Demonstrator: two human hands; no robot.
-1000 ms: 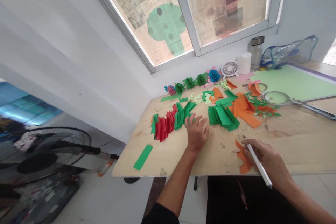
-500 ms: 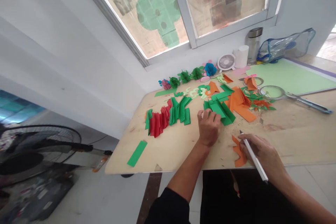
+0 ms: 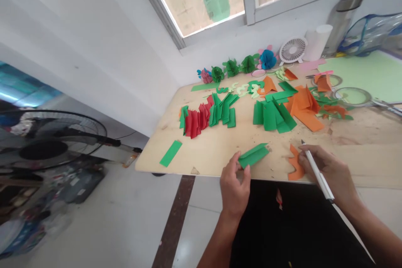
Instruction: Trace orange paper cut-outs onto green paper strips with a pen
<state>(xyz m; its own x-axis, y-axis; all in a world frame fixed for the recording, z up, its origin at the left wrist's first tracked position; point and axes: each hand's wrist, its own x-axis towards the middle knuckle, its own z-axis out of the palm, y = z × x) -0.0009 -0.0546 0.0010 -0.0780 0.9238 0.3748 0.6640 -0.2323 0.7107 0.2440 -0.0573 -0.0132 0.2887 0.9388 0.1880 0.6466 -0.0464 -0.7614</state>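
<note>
Near the table's front edge my left hand (image 3: 235, 184) grips a folded green paper strip (image 3: 253, 155) between thumb and fingers. A white pen (image 3: 318, 176) is held in my right hand (image 3: 334, 171), its dark tip pointing away from me. Under and beside the right fingers lies an orange paper cutout (image 3: 295, 165) with a notched edge; part of it is covered by the hand. Beyond my hands stand folded green papers (image 3: 274, 116), with orange folded papers (image 3: 306, 109) to their right. Red folded papers (image 3: 195, 122) and more green ones (image 3: 222, 109) stand further left.
A flat green strip (image 3: 171, 153) lies at the table's left. Paper flowers (image 3: 231, 68), a small white fan (image 3: 293, 50) and a bottle (image 3: 344, 23) line the wall. Scissors (image 3: 385, 104) and tape rolls (image 3: 352, 96) lie at right. A floor fan (image 3: 47, 150) stands left.
My left hand has drawn back from the green pile towards the front edge, now with a green folded strip in it. My right hand keeps the pen by the orange cutout. The view has shifted.
</note>
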